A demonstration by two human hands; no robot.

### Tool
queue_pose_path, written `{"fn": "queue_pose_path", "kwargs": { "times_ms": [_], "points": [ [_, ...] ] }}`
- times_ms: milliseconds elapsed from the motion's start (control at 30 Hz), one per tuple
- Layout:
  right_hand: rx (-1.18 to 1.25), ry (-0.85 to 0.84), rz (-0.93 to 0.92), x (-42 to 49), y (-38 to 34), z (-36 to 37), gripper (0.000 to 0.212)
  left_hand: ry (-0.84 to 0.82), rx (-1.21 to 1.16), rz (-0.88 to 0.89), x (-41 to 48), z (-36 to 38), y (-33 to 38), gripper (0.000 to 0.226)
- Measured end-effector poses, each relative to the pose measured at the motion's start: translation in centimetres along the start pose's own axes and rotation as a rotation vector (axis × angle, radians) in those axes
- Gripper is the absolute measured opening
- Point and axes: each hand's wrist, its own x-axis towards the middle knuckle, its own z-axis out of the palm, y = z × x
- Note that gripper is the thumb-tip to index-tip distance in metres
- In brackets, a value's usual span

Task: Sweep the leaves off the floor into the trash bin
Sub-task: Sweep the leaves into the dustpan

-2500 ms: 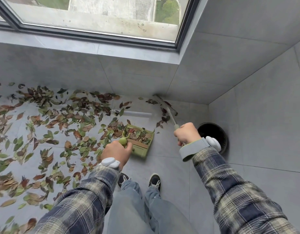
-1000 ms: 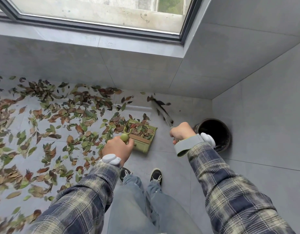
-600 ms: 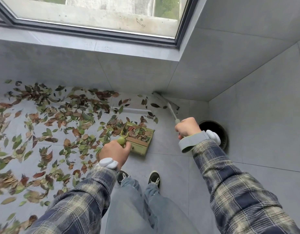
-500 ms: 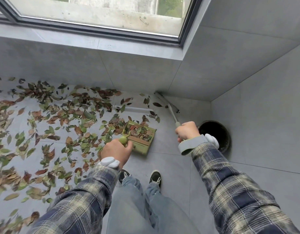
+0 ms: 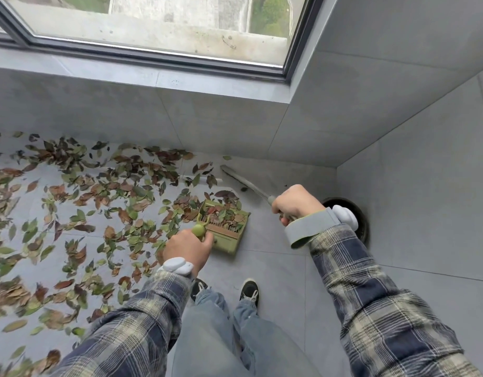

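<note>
Early going: loading the dustpan.
Grips its handle with left hand, broom with right hand; faces most leaves strewn over floor, emptying into trash bin to come.

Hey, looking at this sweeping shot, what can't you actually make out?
All in the head view:
- The trash bin sits mostly behind the right hand and its wrist, so its contents are hidden.
- The broom is blurred at its far end, so the bristles are unreadable.
- Part of the handle of the dustpan is covered by the left hand.
- The leaves are cut off and blurred at the left edge.
</note>
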Motion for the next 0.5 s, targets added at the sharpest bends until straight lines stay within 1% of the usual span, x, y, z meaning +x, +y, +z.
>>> {"fn": "queue_pose_path", "kwargs": {
  "times_ms": [100,267,400,500],
  "points": [
    [-0.027,0.036,-0.037,0.2,-0.7,0.9,0.018,0.005,0.025,0.013,0.2,0.0,0.1,0.052],
    [-0.034,0.100,-0.079,1.6,-1.5,3.1,0.025,-0.016,0.048,0.051,0.8,0.5,-0.5,0.049],
    [-0.076,0.126,-0.087,3.1,-2.6,4.8,0.022,0.005,0.049,0.022,0.9,0.7,-0.7,0.052],
    [-0.183,0.111,-0.051,3.9,-3.1,5.9,0.016,0.012,0.043,0.029,1.1,0.9,-0.9,0.051]
  ]
}}
